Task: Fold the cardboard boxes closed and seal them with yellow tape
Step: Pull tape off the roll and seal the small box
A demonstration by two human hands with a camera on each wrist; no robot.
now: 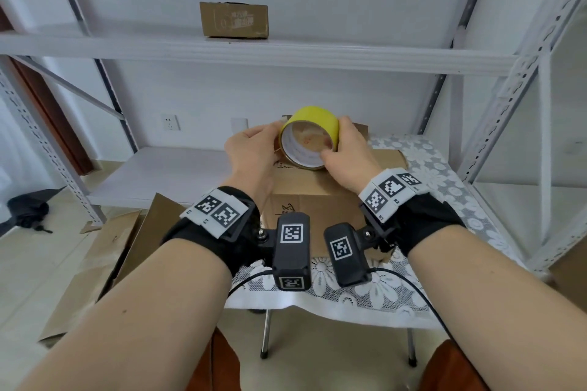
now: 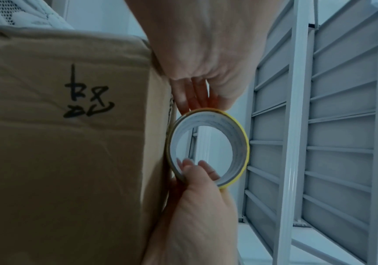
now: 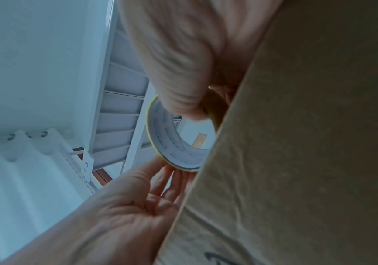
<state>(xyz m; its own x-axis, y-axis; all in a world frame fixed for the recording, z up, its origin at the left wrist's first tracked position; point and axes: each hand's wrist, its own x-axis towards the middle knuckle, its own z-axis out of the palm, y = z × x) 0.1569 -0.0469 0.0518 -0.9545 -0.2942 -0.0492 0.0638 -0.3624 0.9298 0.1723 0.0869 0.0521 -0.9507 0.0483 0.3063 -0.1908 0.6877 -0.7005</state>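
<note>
A yellow tape roll (image 1: 313,117) with a white core is held on edge just above the top of a brown cardboard box (image 1: 311,194). My left hand (image 1: 273,136) pinches the roll's left rim with thumb and fingers. My right hand (image 1: 336,149) grips its right side, thumb on the inner core. In the left wrist view the roll (image 2: 240,129) sits against the box (image 2: 58,143), between my left hand (image 2: 197,93) and right hand (image 2: 197,172). The right wrist view shows the roll (image 3: 174,150) half hidden behind the box (image 3: 296,143), under my right hand (image 3: 183,100) and touched by my left hand (image 3: 167,175).
The box stands on a small table with a white lace cloth (image 1: 365,298). A grey metal shelving unit (image 1: 254,51) rises close behind, with a second cardboard box (image 1: 233,20) on its upper shelf. Flattened cardboard (image 1: 104,263) leans on the floor at left.
</note>
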